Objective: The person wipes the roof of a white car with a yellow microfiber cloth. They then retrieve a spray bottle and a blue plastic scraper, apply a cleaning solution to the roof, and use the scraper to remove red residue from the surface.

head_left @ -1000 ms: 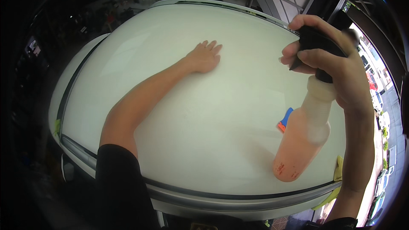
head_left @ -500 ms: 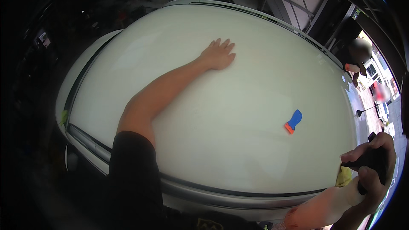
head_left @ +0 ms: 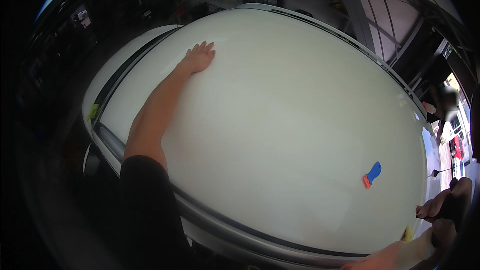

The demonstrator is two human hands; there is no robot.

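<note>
Left hand [head_left: 200,59] is lying palm down on the white car roof [head_left: 270,105], near its left edge toward the far corner, fingers slightly parted, holding nothing. Right hand [head_left: 462,189] is curling around the black head of a spray bottle [head_left: 392,257] by the roof's near right corner; cannot tell whether it is squeezing the trigger. Bottle is slanting, peach-coloured, its base running out of view. Blue-and-orange scraper [head_left: 374,172] is lying loose inward from the right edge. Yellow cloth [head_left: 408,233] is showing at the near right corner.
</note>
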